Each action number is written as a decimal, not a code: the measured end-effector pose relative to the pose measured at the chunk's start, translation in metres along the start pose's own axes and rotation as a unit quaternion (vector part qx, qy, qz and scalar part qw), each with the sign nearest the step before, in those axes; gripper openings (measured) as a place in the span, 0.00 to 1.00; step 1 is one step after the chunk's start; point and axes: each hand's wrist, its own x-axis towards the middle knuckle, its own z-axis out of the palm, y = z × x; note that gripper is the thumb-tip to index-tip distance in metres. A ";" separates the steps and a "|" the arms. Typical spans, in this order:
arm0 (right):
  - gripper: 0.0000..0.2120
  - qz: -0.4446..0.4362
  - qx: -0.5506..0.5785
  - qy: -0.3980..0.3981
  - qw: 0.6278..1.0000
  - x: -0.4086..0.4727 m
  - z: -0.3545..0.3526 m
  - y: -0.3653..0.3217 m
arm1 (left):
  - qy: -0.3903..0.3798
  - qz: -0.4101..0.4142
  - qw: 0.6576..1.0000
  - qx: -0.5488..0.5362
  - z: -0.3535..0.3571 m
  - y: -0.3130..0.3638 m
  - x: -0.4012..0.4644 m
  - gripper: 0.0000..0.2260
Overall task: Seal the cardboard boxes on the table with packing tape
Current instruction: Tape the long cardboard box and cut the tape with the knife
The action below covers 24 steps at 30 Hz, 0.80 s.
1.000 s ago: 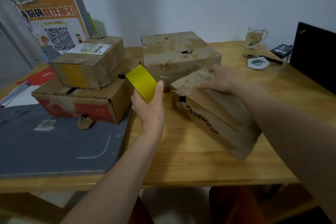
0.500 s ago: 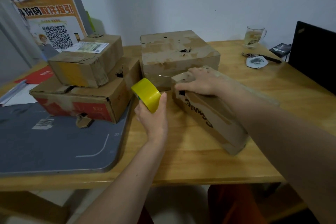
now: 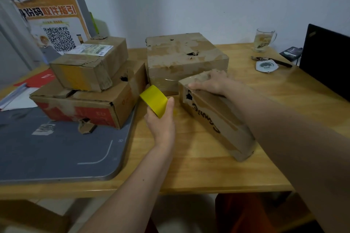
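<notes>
My left hand [image 3: 162, 125] grips a yellow roll of packing tape [image 3: 154, 100] just above the wooden table [image 3: 189, 172], left of a long worn cardboard box [image 3: 217, 119]. My right hand [image 3: 210, 82] rests on the far top end of that box, fingers spread over its torn flap, thumb along the edge. A hole shows in the box's near end face. Behind it stands a large battered box [image 3: 181, 58]. At the left, a small box [image 3: 89, 64] with a shipping label sits on a wider red-printed box [image 3: 85, 104].
A grey mat [image 3: 56, 153] covers the table's left part, with a cardboard scrap [image 3: 86, 127] on it. At the back right are a glass mug [image 3: 263, 39], a white round object with a pen [image 3: 267, 64] and a black laptop screen [image 3: 327, 58]. Red and white papers [image 3: 28, 85] lie far left.
The long box has been tipped down from a tilted pose to lie flat on the table under my right hand. My left hand has lowered the tape roll toward the table.
</notes>
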 end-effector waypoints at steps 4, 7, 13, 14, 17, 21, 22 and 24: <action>0.61 0.011 -0.021 0.007 1.000 -0.002 -0.002 0.001 | 0.003 -0.061 0.995 -0.081 0.001 -0.001 0.002 0.07; 0.61 0.010 -0.030 0.006 0.999 -0.003 -0.004 0.000 | 0.001 -0.098 0.984 -0.152 0.005 -0.001 0.003 0.07; 0.61 -0.001 0.020 0.000 1.000 -0.005 -0.001 0.006 | 0.010 -0.067 0.987 -0.146 0.036 -0.002 -0.009 0.17; 0.61 -0.003 0.017 0.002 1.000 -0.006 0.000 0.006 | 0.022 -0.058 0.988 -0.142 0.040 -0.001 -0.012 0.21; 0.60 -0.002 0.038 0.003 0.999 -0.010 0.002 0.007 | 0.053 -0.034 0.989 -0.131 0.047 0.002 -0.016 0.27; 0.66 -0.017 0.180 -0.031 0.983 -0.017 -0.005 0.002 | 0.065 0.013 0.993 -0.102 0.043 0.021 -0.021 0.31; 0.66 -0.023 0.233 -0.045 0.971 -0.021 -0.009 -0.002 | 0.071 0.035 0.993 -0.091 0.040 0.033 -0.023 0.31; 0.62 -0.028 0.349 -0.084 0.933 -0.028 -0.013 -0.007 | 0.076 0.098 0.989 -0.078 0.035 0.063 -0.023 0.29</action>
